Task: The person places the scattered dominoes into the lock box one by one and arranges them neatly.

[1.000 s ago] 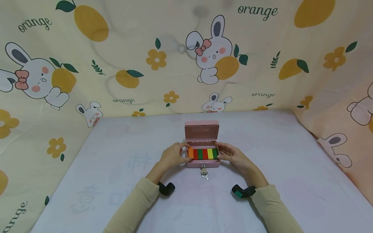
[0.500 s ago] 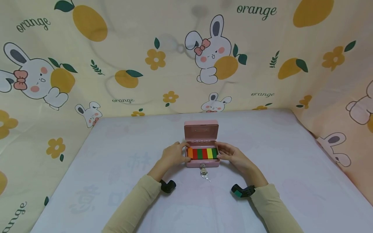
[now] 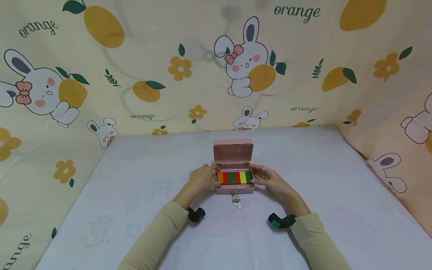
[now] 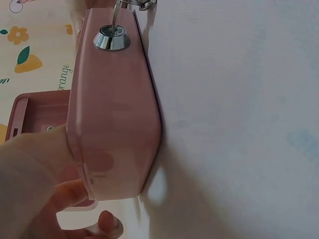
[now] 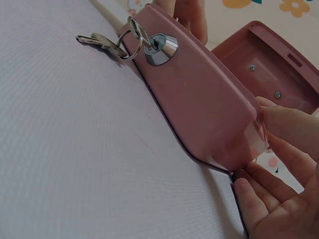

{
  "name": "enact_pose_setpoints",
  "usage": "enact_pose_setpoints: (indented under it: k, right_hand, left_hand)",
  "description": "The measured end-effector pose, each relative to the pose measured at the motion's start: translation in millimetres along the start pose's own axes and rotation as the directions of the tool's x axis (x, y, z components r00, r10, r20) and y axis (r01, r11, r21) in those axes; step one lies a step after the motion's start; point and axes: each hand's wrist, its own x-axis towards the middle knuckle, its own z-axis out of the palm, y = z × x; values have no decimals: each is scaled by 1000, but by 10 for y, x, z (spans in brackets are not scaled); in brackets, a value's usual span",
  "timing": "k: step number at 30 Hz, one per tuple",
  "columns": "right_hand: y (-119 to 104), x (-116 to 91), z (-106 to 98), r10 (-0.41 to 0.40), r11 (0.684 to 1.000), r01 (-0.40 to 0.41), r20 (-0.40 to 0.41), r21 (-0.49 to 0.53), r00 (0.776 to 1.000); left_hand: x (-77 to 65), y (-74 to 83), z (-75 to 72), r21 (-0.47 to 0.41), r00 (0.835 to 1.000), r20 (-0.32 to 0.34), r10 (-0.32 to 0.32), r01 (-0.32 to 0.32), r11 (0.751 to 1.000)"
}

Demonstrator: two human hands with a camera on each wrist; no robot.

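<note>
A small pink metal cash box (image 3: 234, 190) stands on the white-covered table, its lid (image 3: 233, 152) raised at the back. Inside lies a row of coloured blocks (image 3: 237, 177) in red, green and yellow, with an orange block (image 3: 220, 177) at the left end. My left hand (image 3: 201, 177) reaches over the left rim; thumb and forefinger pinch the orange block's ends, partly hiding it. My right hand (image 3: 270, 182) holds the box's right end, thumb (image 5: 286, 122) at the rim and fingers along the side wall. Keys (image 5: 102, 45) hang from a ring at the front lock (image 5: 161, 50).
The white tablecloth (image 3: 162, 225) spreads around the box. A cream curtain (image 3: 189, 33) printed with rabbits and oranges rises behind the table and along its sides. Each wrist carries a black camera, the left wrist camera (image 3: 197, 215) near the table's middle.
My left wrist has shifted slightly to the right while its fingers stay at the orange block. The right hand, box and row of blocks look the same.
</note>
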Motion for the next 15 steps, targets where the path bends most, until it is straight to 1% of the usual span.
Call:
enact_pose_setpoints:
  k: [7, 15]
  right_hand:
    - [-2, 5, -1, 0, 1000, 0, 3, 13, 1000]
    - [-19, -7, 6, 2, 1000, -3, 3, 11, 1000]
  left_hand:
    - [-10, 29, -19, 9, 1000, 7, -10, 10, 1000]
    - [-8, 56, -37, 42, 1000, 9, -12, 11, 999]
